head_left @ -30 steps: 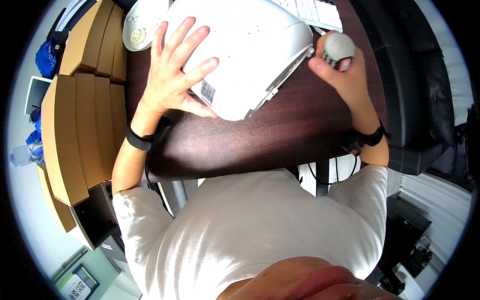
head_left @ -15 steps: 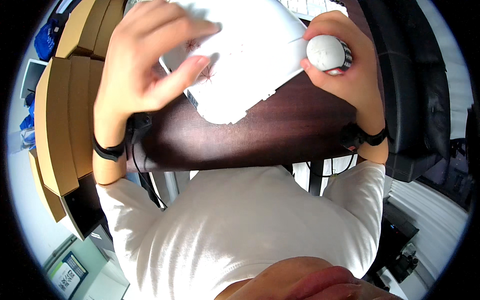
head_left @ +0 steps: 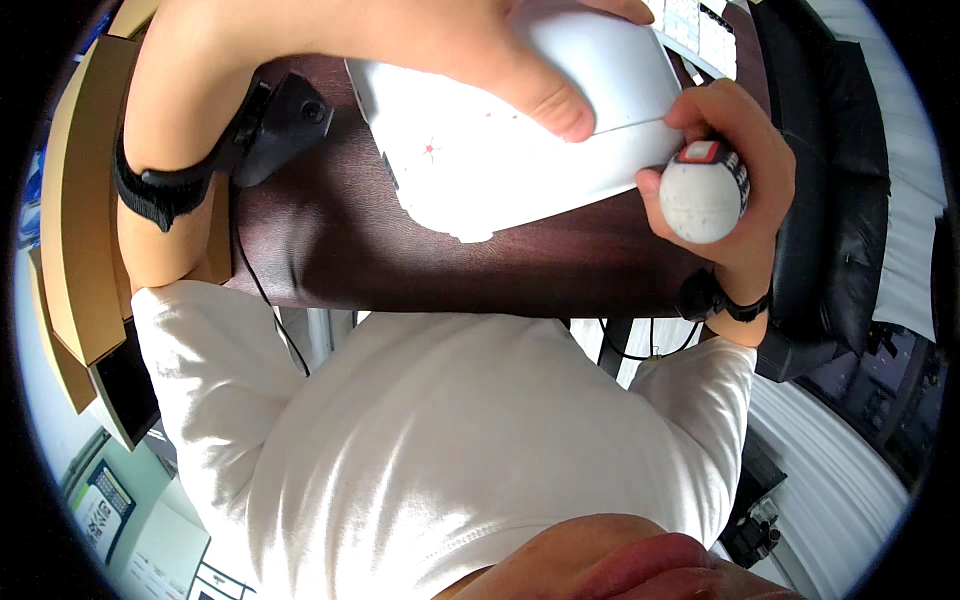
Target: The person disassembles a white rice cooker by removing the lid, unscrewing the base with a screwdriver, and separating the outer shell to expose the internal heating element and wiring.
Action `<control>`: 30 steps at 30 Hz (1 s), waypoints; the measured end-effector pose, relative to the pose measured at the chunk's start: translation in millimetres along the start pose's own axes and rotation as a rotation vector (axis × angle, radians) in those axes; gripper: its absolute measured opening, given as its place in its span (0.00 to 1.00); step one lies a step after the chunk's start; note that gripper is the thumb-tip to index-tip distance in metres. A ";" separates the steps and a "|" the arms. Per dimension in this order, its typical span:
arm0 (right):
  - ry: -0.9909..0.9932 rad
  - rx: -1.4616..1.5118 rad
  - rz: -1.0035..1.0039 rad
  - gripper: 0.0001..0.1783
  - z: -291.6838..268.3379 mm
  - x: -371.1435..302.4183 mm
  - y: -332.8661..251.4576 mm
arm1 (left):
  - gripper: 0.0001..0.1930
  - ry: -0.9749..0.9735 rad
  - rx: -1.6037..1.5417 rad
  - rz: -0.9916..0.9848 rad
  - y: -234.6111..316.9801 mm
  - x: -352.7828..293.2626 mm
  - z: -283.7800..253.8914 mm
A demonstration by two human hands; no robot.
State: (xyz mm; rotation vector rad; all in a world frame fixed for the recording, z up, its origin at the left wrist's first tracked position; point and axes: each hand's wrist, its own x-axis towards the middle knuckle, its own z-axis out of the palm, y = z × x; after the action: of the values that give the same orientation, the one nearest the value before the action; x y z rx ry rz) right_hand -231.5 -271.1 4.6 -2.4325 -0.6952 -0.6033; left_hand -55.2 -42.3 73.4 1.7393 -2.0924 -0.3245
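Observation:
A glossy white shell-like piece (head_left: 520, 170), with small red star marks, rests on the dark brown table. My left hand (head_left: 500, 60) reaches across its far part. The thumb is stretched out and lies against the white surface; the other fingers are partly cut off by the upper edge. My right hand (head_left: 755, 165) is wrapped round a stubby cylinder (head_left: 703, 205) with a rounded white end and a black, white and red band. Thumb and index finger of this hand are at the right edge of the white piece. Black straps with small devices sit on both wrists.
A white keyboard (head_left: 700, 35) lies at the far right of the brown table (head_left: 330, 240). Cardboard boxes (head_left: 85, 220) stand at the left, and a black padded seat (head_left: 825, 160) is at the right. A thin black cable (head_left: 265, 285) hangs over the near edge.
My left hand has swept right across the white piece, its thumb now on the surface. My right hand has moved slightly right and nearer, and the cylinder has turned in its grip.

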 end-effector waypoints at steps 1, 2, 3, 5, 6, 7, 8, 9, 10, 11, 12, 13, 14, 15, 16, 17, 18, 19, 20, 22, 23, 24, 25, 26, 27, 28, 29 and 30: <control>-0.005 0.009 0.015 0.27 0.3 -1.0 0.0 | 0.40 -0.011 -0.003 -0.044 2.4 0.7 0.2; -0.014 0.022 0.027 0.27 -0.3 -1.6 0.0 | 0.40 -0.024 -0.004 -0.089 5.6 1.8 0.2; 0.001 0.037 0.044 0.26 0.3 -2.7 -0.3 | 0.40 -0.052 0.043 -0.162 9.4 3.2 0.0; 0.055 0.071 0.090 0.25 3.7 -7.8 -1.6 | 0.41 -0.048 0.110 -0.185 11.4 3.3 1.3; 0.084 0.075 0.163 0.24 4.4 -11.7 -2.8 | 0.41 -0.015 0.131 -0.134 10.7 0.6 2.3; 0.112 0.083 0.232 0.24 4.8 -15.2 -2.9 | 0.41 0.013 0.146 -0.101 12.5 -2.1 2.8; 0.132 0.079 0.353 0.24 4.0 -20.6 -3.4 | 0.41 0.037 0.161 -0.065 13.3 -4.4 3.6; 0.152 0.075 0.473 0.24 3.9 -26.1 -4.0 | 0.42 0.057 0.172 -0.048 18.5 -7.5 4.5; 0.154 0.130 0.539 0.22 5.7 -29.7 -2.8 | 0.43 0.078 0.196 -0.104 18.5 -9.9 7.1; 0.163 0.184 0.605 0.20 7.2 -33.5 -1.8 | 0.44 0.096 0.222 -0.158 18.9 -11.4 8.8; 0.161 0.286 0.688 0.19 8.1 -35.2 -1.6 | 0.45 0.116 0.262 -0.287 16.6 -13.7 17.1; 0.116 0.332 0.734 0.19 8.6 -36.4 2.3 | 0.46 0.130 0.305 -0.357 17.2 -15.2 23.0; 0.063 0.379 0.775 0.19 9.3 -35.5 7.4 | 0.47 0.145 0.350 -0.439 18.6 -18.3 28.6; 0.016 0.422 0.818 0.19 10.1 -35.4 12.9 | 0.48 0.154 0.395 -0.516 19.2 -20.1 34.0; -0.101 0.460 0.896 0.19 3.8 -31.1 19.3 | 0.49 0.153 0.433 -0.550 18.0 -22.7 39.1; -0.064 0.548 0.898 0.18 7.2 -29.0 24.4 | 0.49 0.170 0.461 -0.586 22.7 -23.3 44.3; -0.008 0.625 0.912 0.18 10.0 -30.4 27.7 | 0.49 0.206 0.477 -0.604 27.3 -18.1 50.7; 0.049 0.701 0.923 0.18 12.6 -32.4 30.7 | 0.49 0.243 0.495 -0.623 29.4 -12.7 56.8; 0.154 0.748 0.937 0.15 21.9 -20.6 26.5 | 0.49 0.283 0.502 -0.664 36.6 -9.9 61.0; 0.273 0.786 0.981 0.14 29.2 -11.5 30.5 | 0.47 0.318 0.575 -0.765 51.0 -10.2 71.6; 0.259 0.778 0.942 0.14 28.9 -5.2 32.2 | 0.46 0.341 0.602 -0.792 53.3 -11.2 76.9; 0.246 0.772 0.902 0.14 27.2 4.1 32.1 | 0.45 0.364 0.634 -0.814 54.8 -11.6 80.2; 0.233 0.766 0.864 0.14 26.4 10.6 33.3 | 0.45 0.410 0.655 -0.797 51.8 -13.4 84.9; 0.233 0.779 0.853 0.14 27.3 14.9 36.9 | 0.44 0.456 0.677 -0.781 49.3 -16.4 89.3; 0.233 0.803 0.804 0.14 28.2 18.7 43.4 | 0.44 0.542 0.712 -0.754 44.5 -18.5 99.8; 0.232 0.827 0.753 0.14 29.6 22.4 50.9 | 0.44 0.628 0.748 -0.725 38.6 -19.8 107.5; 0.229 0.843 0.708 0.14 31.1 27.2 57.8 | 0.39 0.666 0.897 -0.560 26.4 -22.7 110.3; 0.263 0.891 0.628 0.13 30.4 33.7 61.2 | 0.42 0.666 0.901 -0.573 25.2 -18.3 117.2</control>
State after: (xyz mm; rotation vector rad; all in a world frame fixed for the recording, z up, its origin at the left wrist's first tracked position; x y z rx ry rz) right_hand -161.8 -285.7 -22.6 -1.5540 -0.0246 -0.2515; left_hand -126.7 -28.1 -23.5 2.4325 -1.2558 1.0690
